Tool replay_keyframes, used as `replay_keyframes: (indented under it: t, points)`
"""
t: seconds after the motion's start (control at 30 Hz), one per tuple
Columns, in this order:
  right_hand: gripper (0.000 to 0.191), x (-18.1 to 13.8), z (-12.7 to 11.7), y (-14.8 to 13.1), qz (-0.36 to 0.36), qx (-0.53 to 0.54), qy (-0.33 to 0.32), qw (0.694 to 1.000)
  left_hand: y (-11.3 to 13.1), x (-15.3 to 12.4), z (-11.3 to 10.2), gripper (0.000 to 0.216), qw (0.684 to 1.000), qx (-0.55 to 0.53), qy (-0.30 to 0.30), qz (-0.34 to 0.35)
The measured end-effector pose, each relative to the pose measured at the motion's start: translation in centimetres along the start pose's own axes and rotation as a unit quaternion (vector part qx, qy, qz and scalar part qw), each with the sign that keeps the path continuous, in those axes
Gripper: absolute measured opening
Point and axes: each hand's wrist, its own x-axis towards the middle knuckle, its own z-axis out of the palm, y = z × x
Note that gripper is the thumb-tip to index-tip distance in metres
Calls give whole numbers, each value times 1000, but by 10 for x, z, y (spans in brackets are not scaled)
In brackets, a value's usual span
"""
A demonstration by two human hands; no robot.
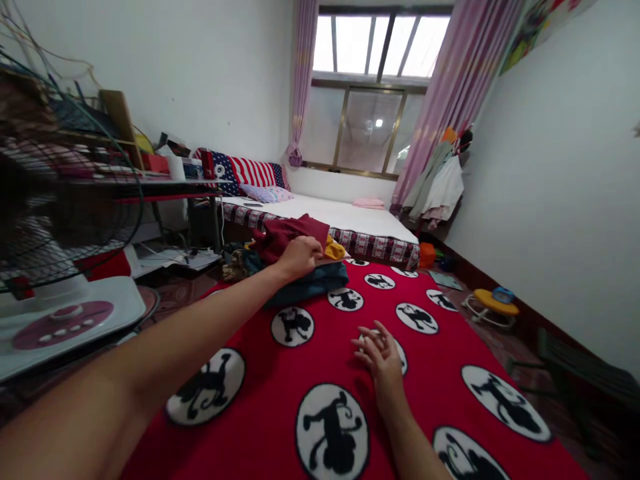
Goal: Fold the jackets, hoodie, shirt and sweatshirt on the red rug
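A pile of clothes lies at the far end of the red blanket [320,353], which is printed with dark monkeys in white circles. On top of the pile is a maroon garment [285,233]; mustard-yellow cloth [334,249] and a dark teal garment [320,280] show beneath it. My left hand [300,257] reaches out to the pile, its fingers closed on the near edge of the maroon garment. Nearer to me, my right hand [381,360] hovers or rests low over the blanket, fingers spread and holding nothing.
A fan [70,313] stands close on the left, before a cluttered desk [170,183]. Behind the pile is a bed [325,212] under the window. At right are a yellow stool [493,303] and a dark folding chair [585,367]; clothes [443,190] hang on the wall.
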Motion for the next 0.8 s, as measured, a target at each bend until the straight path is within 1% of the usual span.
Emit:
replay_keyframes:
  t: [0.03, 0.07, 0.1, 0.13, 0.17, 0.2, 0.23, 0.27, 0.3, 0.33, 0.37, 0.4, 0.43, 0.47, 0.5, 0.53, 0.57, 0.6, 0.63, 0.67, 0.7, 0.73, 0.77, 0.8]
  points:
    - [65, 7, -8, -6, -23, -9, 30, 999, 17, -17, 4, 16, 996, -27, -21, 84]
    - [65, 13, -17, -11, -43, -10, 60, 997, 32, -39, 9, 16, 983, -60, -60, 166]
    - [64, 19, -26, -15, -55, -5, 83, 995, 45, -65, 15, 16, 963, -82, -103, 236]
    - [64, 23, -34, -18, -57, 3, 92, 994, 56, -93, 21, 14, 938, -94, -153, 297]
    - [64, 27, -41, -19, -53, 6, 85, 995, 65, -121, 27, 11, 905, -103, -210, 355]
    - [65, 28, -45, -18, -47, 1, 65, 997, 72, -145, 30, 9, 864, -122, -276, 403]
    - [67, 29, -47, -16, -43, -20, 29, 998, 79, -164, 30, 8, 826, -138, -339, 429]
    - [67, 28, -47, -13, -47, -58, -14, 997, 84, -176, 27, 12, 799, -153, -386, 435]
    - [66, 26, -46, -9, -62, -114, -58, 990, 87, -180, 22, 17, 780, -178, -421, 427]
    - [63, 24, -44, -6, -89, -178, -95, 975, 88, -176, 14, 20, 779, -212, -435, 399]
    - [58, 22, -41, -2, -124, -240, -122, 955, 87, -163, 6, 23, 791, -246, -429, 361]
    - [52, 19, -39, 0, -158, -293, -138, 933, 82, -144, -1, 20, 824, -276, -390, 305]
    - [46, 18, -37, 2, -186, -331, -143, 914, 73, -121, -7, 19, 866, -278, -332, 249]
    - [41, 16, -36, 4, -206, -355, -139, 901, 59, -95, -11, 22, 917, -248, -248, 191]
    - [38, 15, -35, 4, -217, -367, -135, 894, 42, -68, -12, 25, 959, -191, -160, 133]
    - [37, 15, -35, 4, -222, -372, -131, 892, 22, -43, -11, 25, 986, -121, -89, 76]
    - [36, 15, -35, 4, -223, -375, -128, 890, 0, -21, -8, 26, 997, -40, -57, 16]
    - [36, 15, -36, 4, -224, -378, -124, 890, -22, -2, -4, 30, 997, 30, -39, -51]
    - [35, 15, -37, 4, -226, -380, -121, 889, -44, 12, 0, 38, 994, 55, -31, -91]
    - [35, 15, -37, 3, -226, -381, -121, 889, -63, 22, 5, 48, 987, 77, -40, -132]
    - [35, 16, -37, 3, -224, -382, -123, 888, -79, 28, 10, 56, 977, 100, -61, -178]
    - [35, 16, -37, 3, -223, -382, -124, 888, -92, 31, 15, 58, 971, 105, -78, -200]
    - [35, 16, -37, 2, -221, -382, -126, 889, -101, 32, 19, 55, 967, 108, -93, -213]
    - [35, 15, -36, 2, -219, -381, -126, 889, -107, 32, 23, 48, 966, 103, -100, -214]
